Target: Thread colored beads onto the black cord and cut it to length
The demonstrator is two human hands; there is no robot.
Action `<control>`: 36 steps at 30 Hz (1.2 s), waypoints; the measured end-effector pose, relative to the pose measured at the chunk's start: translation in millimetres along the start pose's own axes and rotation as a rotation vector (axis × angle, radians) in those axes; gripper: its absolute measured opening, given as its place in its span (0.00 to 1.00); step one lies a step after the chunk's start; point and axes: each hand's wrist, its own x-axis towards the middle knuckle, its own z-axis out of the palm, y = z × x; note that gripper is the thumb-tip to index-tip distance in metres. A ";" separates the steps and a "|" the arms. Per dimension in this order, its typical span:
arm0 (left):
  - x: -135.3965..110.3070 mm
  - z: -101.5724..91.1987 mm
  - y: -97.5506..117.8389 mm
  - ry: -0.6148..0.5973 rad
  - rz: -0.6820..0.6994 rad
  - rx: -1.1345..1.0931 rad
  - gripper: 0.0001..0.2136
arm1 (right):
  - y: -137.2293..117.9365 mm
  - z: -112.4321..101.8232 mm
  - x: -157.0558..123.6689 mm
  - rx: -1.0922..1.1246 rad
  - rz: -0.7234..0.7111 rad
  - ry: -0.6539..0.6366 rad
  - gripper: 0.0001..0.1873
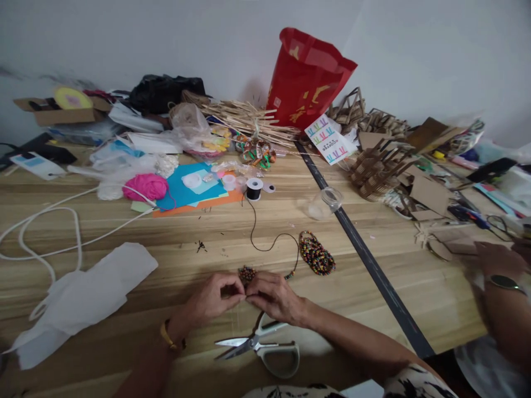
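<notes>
My left hand [215,296] and my right hand [277,296] meet fingertip to fingertip above the table, both closed in a pinch. Whatever lies between the fingertips is too small to make out. Just behind them is a small pile of coloured beads [247,273]. A black cord [265,249] runs from its spool [254,189] to a few strung beads [290,275] beside my right hand. Right of the cord lies a coil of multicoloured bead strings [317,253]. Scissors [257,344] with spread blades rest below my hands.
A clear plastic cup [331,198] stands by the dark strip [373,257] across the table. White cable [78,243] and white sheeting [89,298] lie left. Pink yarn [145,187], a red bag [307,77] and woven baskets [369,171] are farther back. Another person's hand [500,260] is at right.
</notes>
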 end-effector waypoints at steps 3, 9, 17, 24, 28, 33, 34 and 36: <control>0.4 1.4 -2.5 -0.005 -0.005 0.015 0.05 | 1.7 2.0 -2.6 -0.046 0.006 0.007 0.07; 1.2 -0.4 -3.3 -0.026 -0.025 0.017 0.05 | 4.0 6.1 -1.2 -0.131 -0.047 0.028 0.08; -1.6 -13.5 -9.6 0.010 -0.032 -0.036 0.07 | 6.9 6.6 -4.6 -0.129 -0.050 0.124 0.07; 4.6 -28.1 -16.1 0.282 -0.118 -0.045 0.08 | 9.4 2.6 -2.3 -0.112 0.003 0.257 0.08; 8.9 -24.4 -14.7 0.245 -0.135 0.017 0.06 | 11.7 2.4 -2.8 -0.119 0.038 0.266 0.09; 11.1 -15.2 -6.3 0.144 -0.117 0.187 0.06 | 16.0 4.3 -4.6 -0.063 0.065 0.300 0.08; 11.3 -14.5 -3.8 0.129 -0.123 0.222 0.06 | 16.5 4.5 -4.7 -0.047 0.072 0.306 0.08; 11.8 -14.6 2.0 0.093 -0.143 0.284 0.06 | 17.0 4.6 -4.5 -0.022 0.092 0.314 0.07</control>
